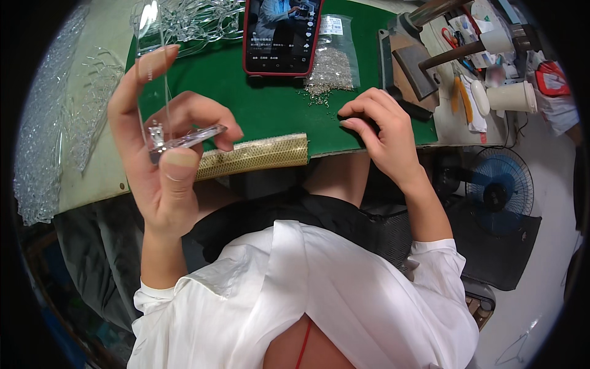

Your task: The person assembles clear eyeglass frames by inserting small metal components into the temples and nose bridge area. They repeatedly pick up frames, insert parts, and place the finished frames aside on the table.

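Note:
My left hand [166,135] is raised over the near left part of the table, fingers curled round a clear plastic eyeglass frame [206,133]. One long see-through strip of it stands up past my index finger, and a small shiny fitting sits at the bend near my thumb. My right hand [387,132] rests at the green mat's [258,104] front edge, with thumb and index finger nearly pinched together. Whether a tiny part is between those fingertips cannot be made out. Just beyond them lie small metal bits [318,93], spilling from a clear plastic bag [338,46].
A phone in a red case [281,37] stands at the back. Clear plastic frames [190,24] heap beside it; bagged clear pieces [46,117] cover the left. A gold mesh strip [252,157] edges the table. Right: a metal press-like tool [418,67], a cup [513,97], a fan [498,190].

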Motion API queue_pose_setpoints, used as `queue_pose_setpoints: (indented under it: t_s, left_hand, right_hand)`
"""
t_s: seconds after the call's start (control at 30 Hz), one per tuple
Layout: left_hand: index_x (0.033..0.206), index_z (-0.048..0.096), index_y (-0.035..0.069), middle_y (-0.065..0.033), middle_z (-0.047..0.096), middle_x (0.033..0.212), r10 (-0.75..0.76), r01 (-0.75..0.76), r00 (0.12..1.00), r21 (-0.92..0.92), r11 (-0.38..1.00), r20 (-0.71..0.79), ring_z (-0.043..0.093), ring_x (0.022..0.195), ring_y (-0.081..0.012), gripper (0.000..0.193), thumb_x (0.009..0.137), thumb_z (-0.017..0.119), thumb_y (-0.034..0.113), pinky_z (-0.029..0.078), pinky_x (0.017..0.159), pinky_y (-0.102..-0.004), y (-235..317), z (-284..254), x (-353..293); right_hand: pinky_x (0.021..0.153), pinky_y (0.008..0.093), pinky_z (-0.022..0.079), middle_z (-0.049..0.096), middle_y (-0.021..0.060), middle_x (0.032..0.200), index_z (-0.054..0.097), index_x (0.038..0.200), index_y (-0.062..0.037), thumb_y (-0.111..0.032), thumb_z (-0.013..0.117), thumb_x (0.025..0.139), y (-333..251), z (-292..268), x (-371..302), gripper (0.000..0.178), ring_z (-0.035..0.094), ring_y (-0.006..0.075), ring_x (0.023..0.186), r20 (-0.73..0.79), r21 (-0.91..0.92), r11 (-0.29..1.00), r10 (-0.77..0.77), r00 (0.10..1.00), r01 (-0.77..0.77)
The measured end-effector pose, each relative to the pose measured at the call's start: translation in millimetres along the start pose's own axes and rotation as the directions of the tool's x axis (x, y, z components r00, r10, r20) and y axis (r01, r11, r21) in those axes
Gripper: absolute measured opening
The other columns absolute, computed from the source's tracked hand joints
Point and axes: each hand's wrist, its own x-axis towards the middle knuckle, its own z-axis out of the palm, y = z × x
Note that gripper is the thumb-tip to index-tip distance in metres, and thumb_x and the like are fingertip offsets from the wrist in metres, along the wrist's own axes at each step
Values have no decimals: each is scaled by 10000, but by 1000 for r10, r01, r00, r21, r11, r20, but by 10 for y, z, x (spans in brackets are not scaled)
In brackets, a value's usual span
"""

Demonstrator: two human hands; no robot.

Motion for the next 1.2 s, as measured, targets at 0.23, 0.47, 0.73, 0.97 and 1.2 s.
queue_pose_setpoints:
  t_s: [0.23,0.47,0.73,0.97,1.2]
  left_hand:
    - [1380,232,5,-136,614,785,52,-51,998,-14,999,25,580,637,-114,780,898,465,572,324,442,-155,-97,33,-16]
    - [1380,224,-11,-147,612,800,34,-33,999,-39,999,33,585,658,-127,802,892,478,572,327,446,-157,-75,47,-16]
    - [1383,211,-13,-155,610,820,39,-37,999,-48,998,36,597,679,-145,838,875,489,594,352,447,-163,-75,57,-20]
    - [1377,212,-2,-180,587,987,-67,68,998,-126,990,11,640,722,-173,976,774,566,680,430,468,-170,136,186,-96]
    - [1372,170,-40,-206,323,1367,105,46,891,-317,947,441,628,792,-215,955,789,658,537,503,625,-287,131,527,-3]
  right_hand:
    - [586,323,459,573,82,768,617,805,-10,-18,679,738,-30,72,58,92,579,244,672,-42,-10,1000,27,999,-28]
    - [595,344,459,555,79,754,594,786,-22,-47,682,735,-74,136,68,105,573,256,685,-38,-83,996,9,999,-12]
    - [596,358,449,523,65,773,545,788,-44,-67,648,760,-34,98,116,110,547,245,732,84,-248,957,-136,987,153]
    - [600,352,443,514,71,769,517,775,-42,-49,612,780,-44,37,-34,95,545,256,730,103,-241,963,-99,990,121]
    - [611,272,395,496,66,754,516,786,-5,-81,573,836,-222,-334,101,107,483,196,671,-177,274,945,-131,975,176]
